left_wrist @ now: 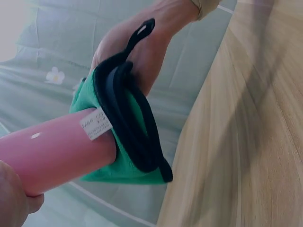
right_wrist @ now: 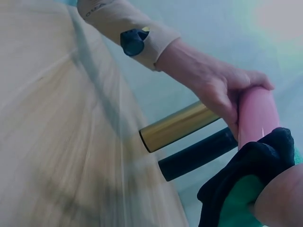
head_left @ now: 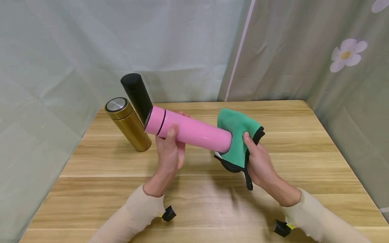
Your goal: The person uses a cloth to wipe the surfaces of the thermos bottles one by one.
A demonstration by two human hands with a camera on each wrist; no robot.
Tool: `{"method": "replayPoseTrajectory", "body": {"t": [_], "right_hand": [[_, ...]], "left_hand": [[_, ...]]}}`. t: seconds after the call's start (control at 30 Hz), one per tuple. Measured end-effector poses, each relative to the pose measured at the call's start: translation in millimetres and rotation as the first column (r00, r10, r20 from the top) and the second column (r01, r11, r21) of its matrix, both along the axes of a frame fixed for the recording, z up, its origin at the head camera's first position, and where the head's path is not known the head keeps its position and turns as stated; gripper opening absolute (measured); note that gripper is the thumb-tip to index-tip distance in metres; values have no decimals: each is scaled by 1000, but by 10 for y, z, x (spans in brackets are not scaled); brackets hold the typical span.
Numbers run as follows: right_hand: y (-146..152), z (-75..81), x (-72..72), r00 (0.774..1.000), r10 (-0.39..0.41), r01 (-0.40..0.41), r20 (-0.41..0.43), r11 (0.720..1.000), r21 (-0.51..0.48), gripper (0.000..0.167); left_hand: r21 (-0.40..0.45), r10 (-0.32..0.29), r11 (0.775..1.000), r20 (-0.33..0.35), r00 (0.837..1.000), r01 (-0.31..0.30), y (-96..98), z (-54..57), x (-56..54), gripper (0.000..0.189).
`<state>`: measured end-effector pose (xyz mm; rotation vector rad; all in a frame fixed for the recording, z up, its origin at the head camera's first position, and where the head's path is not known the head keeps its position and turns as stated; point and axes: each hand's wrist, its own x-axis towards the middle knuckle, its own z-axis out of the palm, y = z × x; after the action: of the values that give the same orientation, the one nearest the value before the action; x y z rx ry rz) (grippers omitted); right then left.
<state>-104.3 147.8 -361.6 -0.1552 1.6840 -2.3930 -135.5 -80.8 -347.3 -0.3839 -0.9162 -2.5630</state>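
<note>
A pink thermos bottle (head_left: 194,130) is held tilted above the table, its black-ringed cap end toward the left. My left hand (head_left: 170,148) grips it near the cap, thumb on the near side. Against the bottle's base lies a green cloth (head_left: 235,140) with black edging and a hanging loop. My right hand (head_left: 261,160) pinches this cloth, thumb in front and the other fingers mostly hidden behind it. In the left wrist view a white label (left_wrist: 96,124) on the cloth overlaps the pink bottle near its base.
A gold thermos bottle (head_left: 130,128) with a silver-topped lid stands at the back left of the wooden table (head_left: 194,202). Close behind it stands a black bottle (head_left: 138,96), partly hidden by the pink one. A pale curtain (head_left: 170,44) hangs behind the table and along its sides.
</note>
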Motion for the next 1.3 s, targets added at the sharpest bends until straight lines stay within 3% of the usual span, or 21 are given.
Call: {"method": "replayPoseTrajectory", "body": {"t": [0.23,0.37,0.57,0.7,0.9,1.3], "right_hand": [[-56,-37,-99,994,33,-34,105,999,0,49],[-72,-66,-126,982,85,-71,166,993,-90,50],[-112,-127,-137,972,161,-118,171,964,-237,45],[-137,-180,-89,964,187,-130,190,952,-277,42],[-164,-215,25,951,222,-164,214,952,-259,44],[-177,-196,248,965,210,-158,156,943,-293,56]], "left_hand": [[-5,-19,1000,-62,998,19,19,14,16,40],[-22,-27,999,-89,996,25,28,23,12,47],[-38,-14,999,-94,996,10,34,42,-15,52],[-23,15,1000,-77,997,-17,50,63,-38,55],[17,54,998,-78,996,-53,71,51,-83,54],[33,112,993,-77,991,-110,109,24,-125,48]]}}
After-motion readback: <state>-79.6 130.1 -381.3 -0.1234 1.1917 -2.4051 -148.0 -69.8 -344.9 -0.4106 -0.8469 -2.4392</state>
